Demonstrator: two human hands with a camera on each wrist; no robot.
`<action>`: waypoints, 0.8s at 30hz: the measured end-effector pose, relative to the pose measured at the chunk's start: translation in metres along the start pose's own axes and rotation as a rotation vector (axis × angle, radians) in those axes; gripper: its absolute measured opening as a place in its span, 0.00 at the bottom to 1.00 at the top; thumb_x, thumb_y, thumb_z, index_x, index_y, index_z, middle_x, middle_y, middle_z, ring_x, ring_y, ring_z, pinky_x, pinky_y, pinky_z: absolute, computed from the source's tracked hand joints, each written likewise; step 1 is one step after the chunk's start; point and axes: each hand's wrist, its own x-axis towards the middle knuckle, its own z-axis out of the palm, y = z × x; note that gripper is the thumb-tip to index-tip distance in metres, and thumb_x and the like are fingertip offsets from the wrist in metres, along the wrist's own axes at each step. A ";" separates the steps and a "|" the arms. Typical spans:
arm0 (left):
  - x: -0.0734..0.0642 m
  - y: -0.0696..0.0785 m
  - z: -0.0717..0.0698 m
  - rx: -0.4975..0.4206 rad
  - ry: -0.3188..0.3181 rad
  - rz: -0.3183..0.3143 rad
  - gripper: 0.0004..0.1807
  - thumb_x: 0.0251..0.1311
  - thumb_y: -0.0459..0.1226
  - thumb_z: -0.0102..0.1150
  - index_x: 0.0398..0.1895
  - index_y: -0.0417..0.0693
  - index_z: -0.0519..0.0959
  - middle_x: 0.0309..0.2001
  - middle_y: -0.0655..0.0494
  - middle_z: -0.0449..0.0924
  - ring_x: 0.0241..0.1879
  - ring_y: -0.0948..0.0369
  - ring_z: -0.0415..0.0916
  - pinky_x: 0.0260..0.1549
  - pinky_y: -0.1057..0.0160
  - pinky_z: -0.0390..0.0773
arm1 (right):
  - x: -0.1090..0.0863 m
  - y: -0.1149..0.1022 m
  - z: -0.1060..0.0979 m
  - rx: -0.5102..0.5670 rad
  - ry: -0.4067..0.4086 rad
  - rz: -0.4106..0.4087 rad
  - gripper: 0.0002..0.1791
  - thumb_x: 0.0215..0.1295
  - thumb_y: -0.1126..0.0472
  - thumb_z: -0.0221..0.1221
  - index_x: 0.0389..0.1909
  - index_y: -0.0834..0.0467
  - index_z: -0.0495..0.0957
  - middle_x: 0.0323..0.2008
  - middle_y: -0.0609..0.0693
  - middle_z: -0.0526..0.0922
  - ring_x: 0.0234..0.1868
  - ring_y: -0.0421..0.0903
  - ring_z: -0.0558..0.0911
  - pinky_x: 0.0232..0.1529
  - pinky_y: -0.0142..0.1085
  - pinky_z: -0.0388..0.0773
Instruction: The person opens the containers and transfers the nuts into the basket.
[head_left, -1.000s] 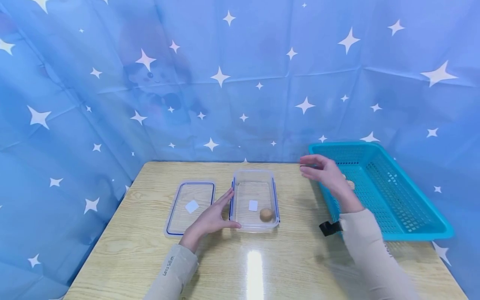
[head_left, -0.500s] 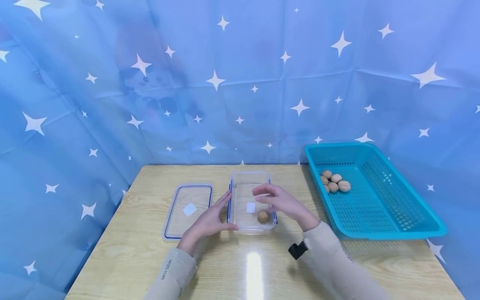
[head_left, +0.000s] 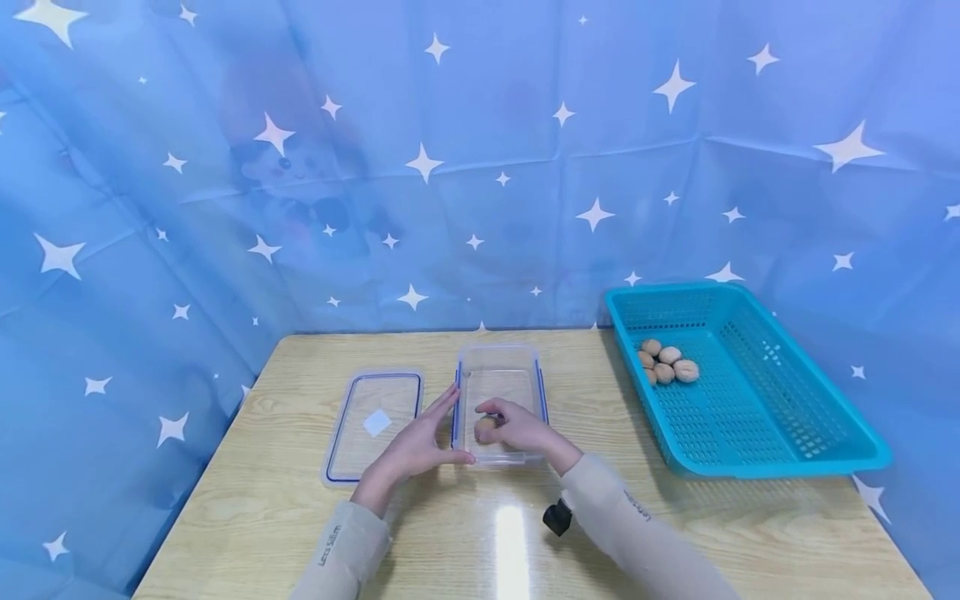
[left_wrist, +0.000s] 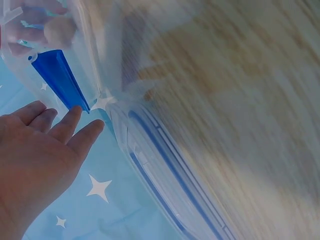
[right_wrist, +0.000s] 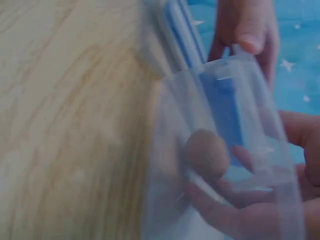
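Note:
In the head view, a clear plastic box (head_left: 498, 360) with blue side clips stands on the table. My left hand (head_left: 414, 446) rests along its left side, fingers straight and spread, thumb at the front corner. My right hand (head_left: 516, 427) reaches down into the box's front part, its curled fingers and thumb around a walnut (head_left: 486, 427) near the left wall. The right wrist view shows the walnut (right_wrist: 207, 154) at the fingertips through the blurred clear wall. Parts of the box floor lie hidden under the right hand.
A clear lid (head_left: 375, 392) with a blue seal and a white square label (head_left: 377, 422) lies left of the box. At right, a turquoise perforated basket (head_left: 765, 408) holds several walnuts (head_left: 665, 367). A star-patterned blue curtain (head_left: 465, 167) hangs behind the table.
My right hand has come left from beside the basket, down into the box. A walnut now shows farther left, between its fingers. My left hand has stayed at the box.

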 end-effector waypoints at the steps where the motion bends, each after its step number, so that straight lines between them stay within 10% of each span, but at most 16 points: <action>1: 0.000 0.000 0.000 -0.001 0.001 0.001 0.62 0.46 0.58 0.74 0.81 0.57 0.48 0.82 0.55 0.42 0.78 0.44 0.49 0.71 0.35 0.60 | 0.002 0.002 0.002 -0.005 -0.012 -0.018 0.30 0.63 0.62 0.64 0.64 0.68 0.70 0.63 0.66 0.75 0.64 0.64 0.74 0.67 0.57 0.71; 9: 0.002 -0.002 0.001 -0.001 0.001 0.010 0.61 0.47 0.58 0.74 0.81 0.56 0.48 0.82 0.57 0.41 0.78 0.45 0.48 0.72 0.37 0.60 | 0.010 0.006 0.007 -0.023 -0.057 -0.047 0.23 0.59 0.66 0.66 0.56 0.66 0.78 0.54 0.60 0.83 0.51 0.51 0.81 0.51 0.39 0.80; 24: -0.001 -0.001 0.000 -0.010 0.014 0.016 0.62 0.46 0.58 0.75 0.80 0.53 0.50 0.82 0.55 0.42 0.78 0.43 0.49 0.71 0.36 0.61 | 0.006 0.002 0.010 0.070 0.025 -0.045 0.19 0.61 0.65 0.65 0.53 0.63 0.81 0.54 0.60 0.83 0.51 0.53 0.83 0.47 0.38 0.85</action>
